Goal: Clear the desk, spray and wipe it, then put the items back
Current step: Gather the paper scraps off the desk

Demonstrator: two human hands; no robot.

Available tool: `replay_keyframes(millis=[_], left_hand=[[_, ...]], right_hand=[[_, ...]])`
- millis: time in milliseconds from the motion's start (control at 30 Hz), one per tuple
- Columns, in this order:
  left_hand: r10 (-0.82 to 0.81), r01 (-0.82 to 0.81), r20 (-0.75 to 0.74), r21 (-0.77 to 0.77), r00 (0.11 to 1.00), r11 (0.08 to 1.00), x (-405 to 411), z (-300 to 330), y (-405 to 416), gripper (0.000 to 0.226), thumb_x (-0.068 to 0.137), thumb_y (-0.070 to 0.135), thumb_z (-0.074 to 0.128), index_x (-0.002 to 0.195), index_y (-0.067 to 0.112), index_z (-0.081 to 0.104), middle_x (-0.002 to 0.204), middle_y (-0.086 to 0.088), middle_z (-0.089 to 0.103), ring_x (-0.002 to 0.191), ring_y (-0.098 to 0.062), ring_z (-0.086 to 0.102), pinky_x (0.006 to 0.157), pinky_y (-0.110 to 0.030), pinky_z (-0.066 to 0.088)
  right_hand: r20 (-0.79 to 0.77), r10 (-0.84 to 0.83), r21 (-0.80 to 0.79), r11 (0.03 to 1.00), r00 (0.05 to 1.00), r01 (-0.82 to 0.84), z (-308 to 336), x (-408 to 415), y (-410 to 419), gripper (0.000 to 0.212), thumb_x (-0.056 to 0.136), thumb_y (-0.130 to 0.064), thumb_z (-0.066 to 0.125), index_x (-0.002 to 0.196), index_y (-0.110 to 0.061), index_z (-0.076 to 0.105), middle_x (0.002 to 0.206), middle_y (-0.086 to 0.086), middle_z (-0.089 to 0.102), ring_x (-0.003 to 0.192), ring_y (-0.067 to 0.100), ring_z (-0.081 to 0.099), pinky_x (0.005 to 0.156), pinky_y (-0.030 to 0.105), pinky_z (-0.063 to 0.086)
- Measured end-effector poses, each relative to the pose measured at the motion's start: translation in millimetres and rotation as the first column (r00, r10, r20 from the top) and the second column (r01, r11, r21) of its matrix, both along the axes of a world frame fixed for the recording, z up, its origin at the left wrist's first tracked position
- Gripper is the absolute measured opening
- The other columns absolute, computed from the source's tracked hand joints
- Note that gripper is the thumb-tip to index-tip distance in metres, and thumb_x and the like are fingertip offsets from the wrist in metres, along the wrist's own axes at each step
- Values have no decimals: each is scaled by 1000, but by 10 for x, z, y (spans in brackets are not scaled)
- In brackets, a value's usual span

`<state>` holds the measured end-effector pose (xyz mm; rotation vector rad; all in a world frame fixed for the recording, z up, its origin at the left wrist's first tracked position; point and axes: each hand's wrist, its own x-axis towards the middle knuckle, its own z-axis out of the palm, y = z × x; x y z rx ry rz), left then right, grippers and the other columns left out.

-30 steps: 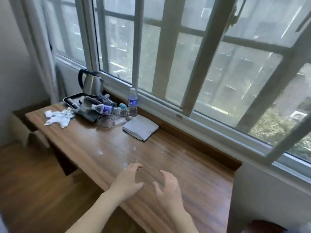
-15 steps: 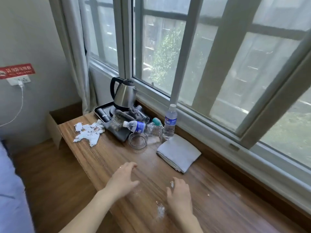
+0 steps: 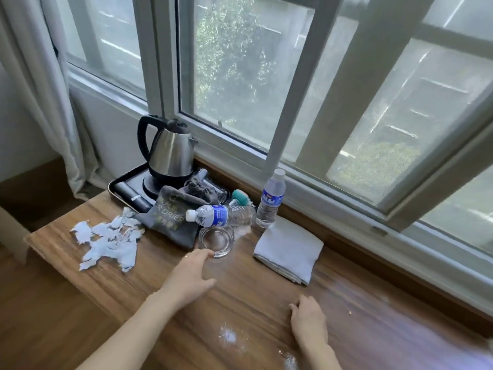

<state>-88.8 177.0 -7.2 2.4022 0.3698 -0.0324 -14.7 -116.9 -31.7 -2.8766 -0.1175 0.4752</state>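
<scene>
We cannot read the upright bottle [image 3: 269, 200] label. Grey pouch [image 3: 170, 217] covers part of the black tray [image 3: 117, 182] and the teal item [image 3: 240, 197] behind the lying bottle [image 3: 221, 215]. Both forearms cut off at bottom edge.

Soft daylight pouring in through the window [image 3: 266, 76] at the far side, bright but hazy, glass milky and washed out. Pale sheen streaking across the desk [image 3: 373, 329] on the near right, grain fading under the glare. Only faint, diffuse shadows beneath the kettle [image 3: 170, 153] and the folded cloth [image 3: 289, 252]. Strong wide-angle bending of the frames toward the edges. Slight smear throughout, perhaps motion blur; bottle labels unreadable. Left corner by the curtain [image 3: 40, 89] noticeably dimmer.
</scene>
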Motion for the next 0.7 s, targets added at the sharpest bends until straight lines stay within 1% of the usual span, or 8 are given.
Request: replay_keyframes(millis=[67,133,200,267,400,533,633,700], left_hand=[[-56,56,6,2,998,998,63,5,218,61,79,33,71,134,28,46,129,13,48,125,-7,41,101,-20,34],[-85,85,11,14,996,996,84,10,467,59,79,34,71,132,29,47,125,13,50,121,-7,43,99,-21,37],[-68,68,27,18,997,998,58,-3,734,54,78,34,70,128,31,50,122,14,53,119,-8,45,100,-25,40],[-34,31,49,42,998,999,-9,-40,1001,52,78,32,71,127,30,53,123,12,53,119,-11,46,101,-28,41],[37,-42,44,134,998,990,-163,-114,1540,59,77,37,73,130,29,51,127,9,47,121,-15,45,98,-29,42],[159,-132,-62,311,985,941,-318,-144,2017,73,67,52,71,132,34,46,135,6,40,128,-21,34,103,-37,37],[254,-206,-116,320,960,925,-429,-199,2295,85,60,62,67,137,36,42,148,2,27,139,-26,20,110,-44,28],[310,-248,-152,329,939,911,-493,-263,2454,91,62,69,64,142,37,34,156,-2,15,145,-32,9,115,-48,20]], right_hand=[[14,-57,18,998,998,57,26,-37,168,17,104,-28,44,100,-16,56,113,4,56,109,22,55,90,31,41],[27,-66,86,994,997,63,87,-98,479,16,104,-27,46,95,-18,55,106,1,56,102,20,54,87,32,43],[57,9,170,985,998,-18,136,-188,926,15,103,-28,50,91,-20,54,100,-1,56,97,18,53,86,33,43],[104,102,246,961,989,-125,160,-307,1452,12,100,-28,55,93,-19,58,99,-1,58,96,18,54,84,30,41],[167,243,356,889,955,-289,146,-503,2455,16,97,-26,60,95,-11,65,100,4,63,97,20,57,86,28,40],[192,316,388,845,929,-367,82,-631,3153,19,99,-29,56,100,-12,65,104,4,61,99,19,57,87,28,40],[161,350,401,831,923,-386,41,-669,3535,20,99,-26,53,101,-11,65,106,6,60,101,23,57,88,32,40],[145,376,406,821,915,-402,-6,-674,3717,19,98,-23,53,101,-8,65,106,8,60,102,24,56,88,31,40]])
